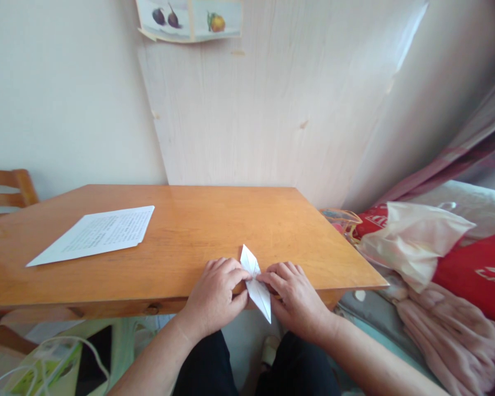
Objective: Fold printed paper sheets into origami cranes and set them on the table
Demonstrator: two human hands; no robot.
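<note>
A folded piece of white paper (260, 297), narrow and pointed at both ends, is held between my two hands at the table's front edge. My left hand (218, 294) pinches its left side near the middle with thumb and index finger. From the right, my right hand (295, 294) grips the same middle part, its fingertips close to those of my left hand. One tip of the paper points toward the wall, the other down toward my lap. Crease lines run along its surface.
On the wooden table (214, 220), printed sheets (103, 234) lie to the left. Red bags (478, 275), a pale plastic bag (412, 236) and pink cloth (454, 324) crowd the right side. A chair (8, 187) stands far left. Cables (78, 341) hang below the table at left.
</note>
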